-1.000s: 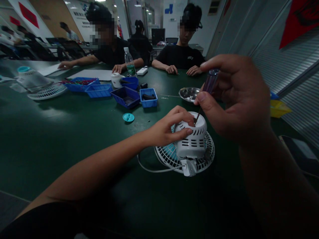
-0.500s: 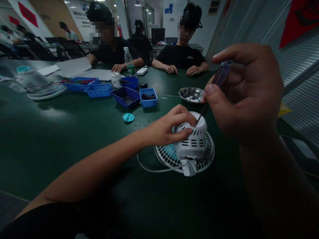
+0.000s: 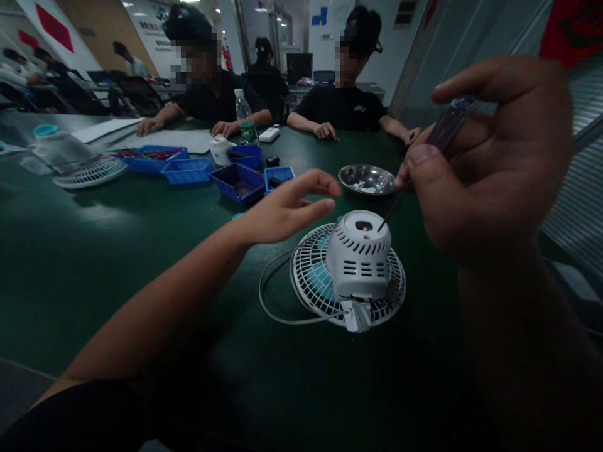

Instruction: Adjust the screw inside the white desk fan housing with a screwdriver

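Right hand (image 3: 490,150), right of frame, gripped screwdriver (image 3: 450,125), tip at fan (image 3: 360,257) housing, centre. Left hand (image 3: 292,210) open, empty, near fan. Metal bowl (image 3: 389,183) behind.

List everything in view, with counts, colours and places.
Near fan: one, white and turquoise, grille down, centre
Far fan: one, white and turquoise, far left
Screwdriver: one, purplish handle, right grip
Bowl: one, silver, behind near fan
Bins: five, blue, mid-table
Small housing: one, white, among bins
Turquoise piece: one, partly hidden by left forearm
Bottle: one, clear, green label, beyond bins
Sheets: at least two, white, far side
Table: one, dark green
Co-workers: two, black tops, opposite; others behind
Left hand: one, bare, left of near fan
Right hand: one, bare, holding screwdriver
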{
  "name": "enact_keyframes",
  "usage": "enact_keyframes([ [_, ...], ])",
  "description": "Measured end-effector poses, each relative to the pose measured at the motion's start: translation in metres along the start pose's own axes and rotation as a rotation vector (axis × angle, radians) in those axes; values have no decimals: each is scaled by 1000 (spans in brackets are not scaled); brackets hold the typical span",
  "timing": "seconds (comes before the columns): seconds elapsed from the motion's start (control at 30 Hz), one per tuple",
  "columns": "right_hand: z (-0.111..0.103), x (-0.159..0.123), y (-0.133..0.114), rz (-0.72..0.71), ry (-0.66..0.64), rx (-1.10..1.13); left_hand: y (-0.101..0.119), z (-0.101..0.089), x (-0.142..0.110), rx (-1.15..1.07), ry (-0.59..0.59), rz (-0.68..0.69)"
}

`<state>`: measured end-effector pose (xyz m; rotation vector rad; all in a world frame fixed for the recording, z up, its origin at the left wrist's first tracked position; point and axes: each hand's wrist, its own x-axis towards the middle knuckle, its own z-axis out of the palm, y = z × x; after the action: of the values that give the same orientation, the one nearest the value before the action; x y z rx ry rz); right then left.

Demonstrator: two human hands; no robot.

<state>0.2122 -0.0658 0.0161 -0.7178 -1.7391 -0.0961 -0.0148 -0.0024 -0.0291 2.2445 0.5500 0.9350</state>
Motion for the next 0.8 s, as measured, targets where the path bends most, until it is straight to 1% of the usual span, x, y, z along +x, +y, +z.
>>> enact_keyframes([
  [0.07,0,0,2,-23,-1,5,-2,-25,1,318,73,-137],
  [0.1,0,0,3,-33,-3,9,-5,-36,0,509,91,-244],
  [0.13,0,0,3,-39,-6,13,-9,-47,0,691,46,-372],
  [0.17,0,1,4,-37,-6,15,-15,-56,-2,844,-36,-501],
  [0.2,0,1,4,-32,-7,17,-22,-63,-4,951,-162,-632],
  [0.23,0,1,4,-27,-7,18,-31,-68,-7,1003,-315,-764],
  [0.27,0,2,3,-24,-9,20,-40,-72,-10,1011,-393,-838],
  [0.33,0,2,1,-21,-14,22,-57,-76,-16,1003,-480,-938],
  [0.4,1,2,0,-13,-15,18,-71,-76,-22,980,-524,-993],
  [0.47,1,2,1,-15,-8,18,-79,-75,-26,966,-548,-1027],
  [0.53,0,3,4,-32,-11,32,-81,-75,-27,959,-560,-1043],
  [0.6,0,2,7,-60,-15,53,-79,-76,-26,949,-560,-1037],
  [0.7,-2,2,10,-85,-11,67,-68,-74,-19,949,-497,-978],
  [0.8,-4,2,11,-71,-14,35,-48,-67,-9,960,-353,-867],
])
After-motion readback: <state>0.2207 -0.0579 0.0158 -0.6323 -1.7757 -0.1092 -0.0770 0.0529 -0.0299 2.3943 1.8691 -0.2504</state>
